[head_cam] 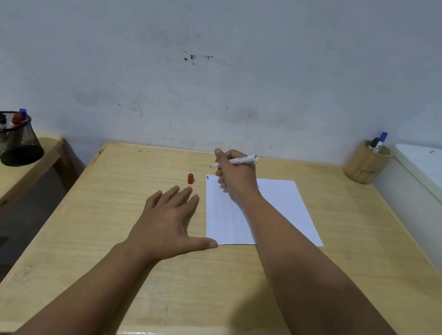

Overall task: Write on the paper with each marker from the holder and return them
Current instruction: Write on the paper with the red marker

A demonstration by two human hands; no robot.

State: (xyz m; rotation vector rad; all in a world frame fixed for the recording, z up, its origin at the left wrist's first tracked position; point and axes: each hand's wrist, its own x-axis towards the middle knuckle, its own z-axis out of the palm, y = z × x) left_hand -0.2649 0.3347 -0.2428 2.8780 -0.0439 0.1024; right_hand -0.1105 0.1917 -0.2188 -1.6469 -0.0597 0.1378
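Writing step, red marker (242,160): right hand (234,173) clamped on it over paper (279,201) far-left corner. Left hand (170,216) flat, fingers apart, empty. Next: tip down onto paper, then recap with cap (190,178).

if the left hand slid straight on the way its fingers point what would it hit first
Most likely the red cap, standing upright on the table just beyond the fingertips of the left hand. Only a small gap shows between them, and the paper lies off to the side of that line.

A single head-worn view looks forward and down from the near edge of the light wooden table (124,280), close above it, facing the pale far wall (228,44).
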